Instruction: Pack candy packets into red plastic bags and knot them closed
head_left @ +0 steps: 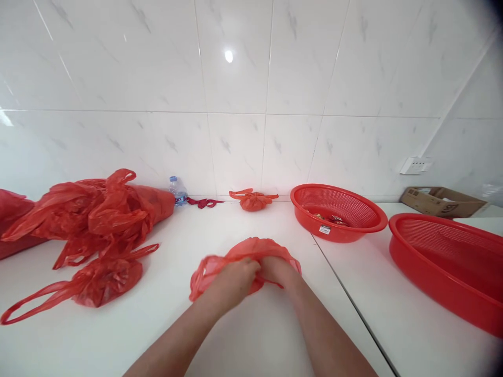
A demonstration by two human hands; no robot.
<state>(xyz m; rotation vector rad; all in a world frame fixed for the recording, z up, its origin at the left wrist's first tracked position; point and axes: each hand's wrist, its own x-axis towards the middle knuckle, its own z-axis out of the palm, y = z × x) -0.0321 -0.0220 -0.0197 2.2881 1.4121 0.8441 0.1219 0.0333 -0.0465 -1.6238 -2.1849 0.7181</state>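
A thin red plastic bag [255,246] lies on the white table in front of me, its mouth toward me. My left hand [239,276] is closed on the bag's near edge, with its fingers curled in. Reaching into the mouth of the bag, my right hand [275,269] has its fingers hidden by the plastic and by my left hand. What is inside the bag cannot be made out. One loose handle of the bag sticks out to the left of my left hand.
On the left are a heap of red plastic bags [113,209] and a filled bag [108,280]. By the wall stand a water bottle [179,193], a dark red strip [204,202] and a small tied bag [253,201]. To the right are a basket with packets [314,222], a larger basket [432,285] and a carton [442,202].
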